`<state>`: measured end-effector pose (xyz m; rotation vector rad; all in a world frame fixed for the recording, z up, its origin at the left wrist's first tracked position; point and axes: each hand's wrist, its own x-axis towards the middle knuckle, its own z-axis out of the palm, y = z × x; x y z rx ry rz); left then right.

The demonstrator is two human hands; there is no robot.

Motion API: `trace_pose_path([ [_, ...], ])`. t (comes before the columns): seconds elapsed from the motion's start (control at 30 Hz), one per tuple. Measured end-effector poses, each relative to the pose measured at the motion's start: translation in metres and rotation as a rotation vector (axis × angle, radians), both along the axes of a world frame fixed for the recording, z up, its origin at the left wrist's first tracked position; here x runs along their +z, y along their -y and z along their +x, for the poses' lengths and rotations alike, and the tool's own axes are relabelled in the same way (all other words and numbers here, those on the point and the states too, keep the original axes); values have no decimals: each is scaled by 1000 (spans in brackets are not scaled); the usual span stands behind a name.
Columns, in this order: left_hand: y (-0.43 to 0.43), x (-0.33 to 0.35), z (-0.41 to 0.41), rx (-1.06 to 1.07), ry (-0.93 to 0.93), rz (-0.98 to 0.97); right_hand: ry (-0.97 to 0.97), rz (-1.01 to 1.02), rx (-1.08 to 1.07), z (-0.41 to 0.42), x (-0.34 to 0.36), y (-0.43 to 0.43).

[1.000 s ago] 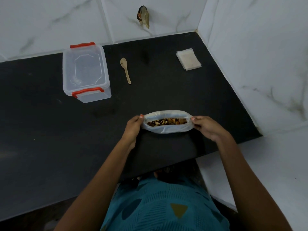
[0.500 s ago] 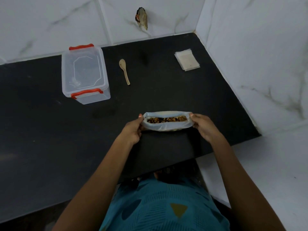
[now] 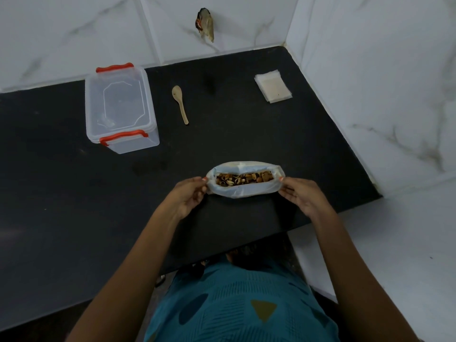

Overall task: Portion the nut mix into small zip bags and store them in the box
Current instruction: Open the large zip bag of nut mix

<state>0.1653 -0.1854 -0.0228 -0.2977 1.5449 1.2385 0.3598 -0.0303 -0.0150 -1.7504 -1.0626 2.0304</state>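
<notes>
A white plastic bag of nut mix (image 3: 243,190) stands on the black counter near its front edge, its mouth stretched wide so the nuts (image 3: 244,180) show. My left hand (image 3: 187,196) pinches the bag's left rim and my right hand (image 3: 299,193) pinches its right rim. A clear plastic box (image 3: 119,107) with red clips, lid on, sits at the back left. A small wooden spoon (image 3: 180,102) lies to its right. A stack of small zip bags (image 3: 273,88) lies at the back right by the wall.
The black counter (image 3: 61,193) ends at white marble walls behind and to the right. A dark hole in the back wall (image 3: 205,24) sits above the spoon. A lower white ledge (image 3: 394,243) lies to the right of the counter's front edge.
Both hands have kept hold of the bag's rim; the mouth narrowed, then reopened a little wider. The box, spoon and zip bags have not moved.
</notes>
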Motion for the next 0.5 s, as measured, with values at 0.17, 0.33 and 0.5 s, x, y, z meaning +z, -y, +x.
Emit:
trace_pose_path([
  [0.17,-1,-3,2,117,55,40,-78,-154,-19,-2,1,-4],
  [0.33,-2,-6,5,167,46,49,-112,-251,5,2,-1,-5],
  [0.5,-9,-3,8,401,313,205,-135,-161,-96,-2,-7,-3],
])
